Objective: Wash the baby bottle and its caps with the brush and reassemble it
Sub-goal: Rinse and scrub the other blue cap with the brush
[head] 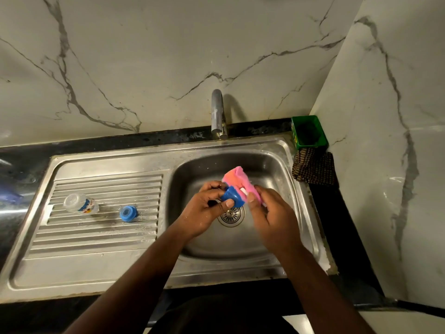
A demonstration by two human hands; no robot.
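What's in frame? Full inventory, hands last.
baby bottle: 1, clear with printed label, lying on the drainboard
blue ring cap: 1, blue, on the drainboard right of the bottle
blue cap: 1, blue, held over the basin
brush: 1, pink-orange sponge head, against the blue cap
sink: 1, steel, drainboard left, basin right
tap: 1, steel, behind the basin
green tub: 1, green, back right corner
cloth: 1, dark checked, in front of the tub
left hand: grips the blue cap
right hand: holds the brush

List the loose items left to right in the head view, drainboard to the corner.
Clear bottle → blue ring cap → blue cap in left hand → pink sponge brush → brown cloth.
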